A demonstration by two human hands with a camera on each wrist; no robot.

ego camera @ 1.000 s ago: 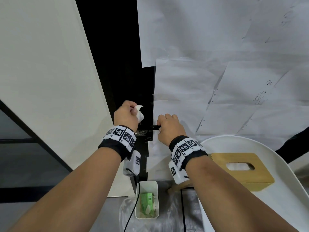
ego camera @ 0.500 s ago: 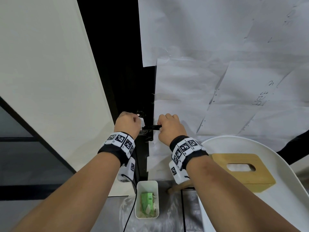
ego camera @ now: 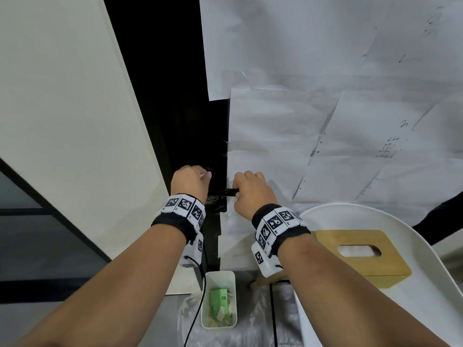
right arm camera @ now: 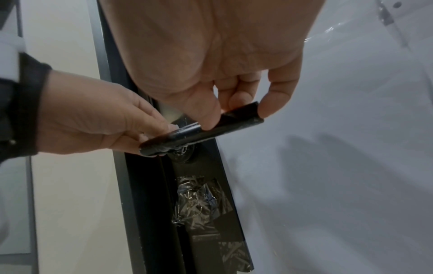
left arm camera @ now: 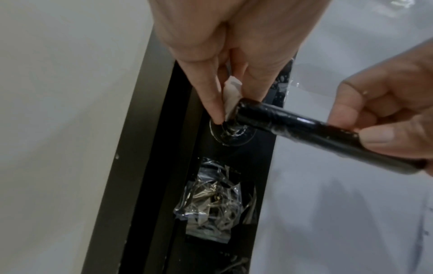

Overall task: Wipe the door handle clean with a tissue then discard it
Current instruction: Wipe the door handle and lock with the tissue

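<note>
Wiping the door handle (left arm camera: 302,129) at its base with a folded tissue (left arm camera: 232,97).

Doing this well, I judge, means working the tissue right round the neck where the lever meets its round plate (left arm camera: 232,136), keeping the lever steadied so it does not dip. The left hand (left arm camera: 225,46) pinches the tissue between fingertips, pressing it against the handle's inner end, directly under that hand. The right hand (right arm camera: 211,61) clasps the lever's free end, thumb beneath and fingers over. Both hands sit close together along the lever. Below the hands stands a small white bin (ego camera: 220,300); beside the right forearm, a wooden tissue box (ego camera: 360,256) rests on a white table (ego camera: 426,311).
</note>
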